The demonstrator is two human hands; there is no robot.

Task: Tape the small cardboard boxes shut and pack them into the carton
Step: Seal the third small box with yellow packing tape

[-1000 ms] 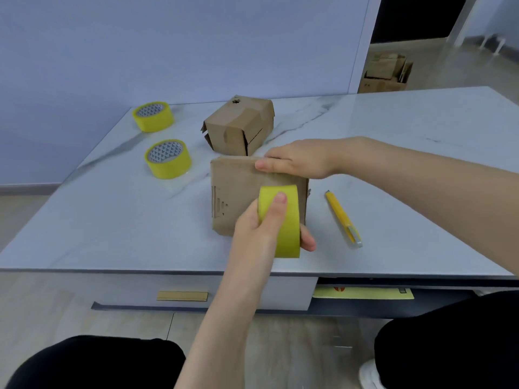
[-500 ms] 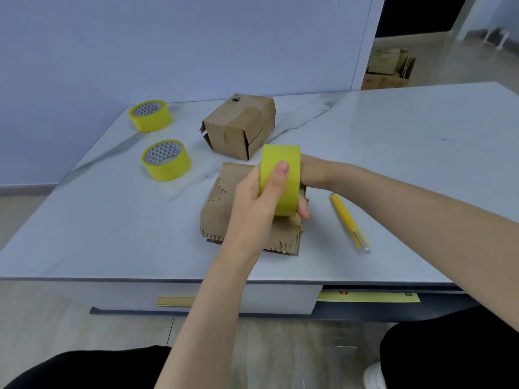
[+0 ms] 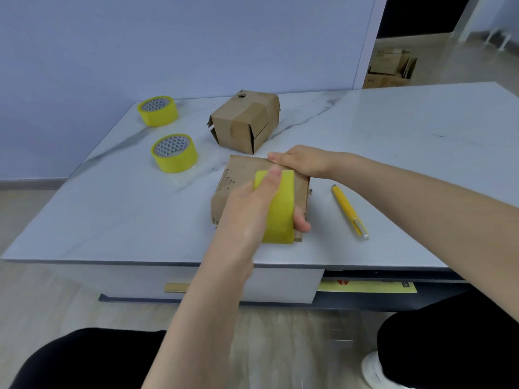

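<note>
A small brown cardboard box (image 3: 241,175) lies on the marble table near its front edge. My left hand (image 3: 250,206) grips a yellow tape roll (image 3: 280,209) and holds it on the box's top, toward the near side. My right hand (image 3: 303,161) rests on the far top edge of the box, fingers flat, pressing it down. A second small cardboard box (image 3: 244,122) with brown tape across it stands just behind. The box's right part is hidden by the roll and my hands.
Two more yellow tape rolls (image 3: 174,153) (image 3: 158,110) lie at the left of the table (image 3: 112,209). A yellow utility knife (image 3: 349,211) lies right of the box. Cardboard cartons (image 3: 390,67) stand on the floor through the doorway at the back right.
My left hand has drawn the tape roll from the far side of the box back toward the near edge. My right hand shifted onto the far top edge.
</note>
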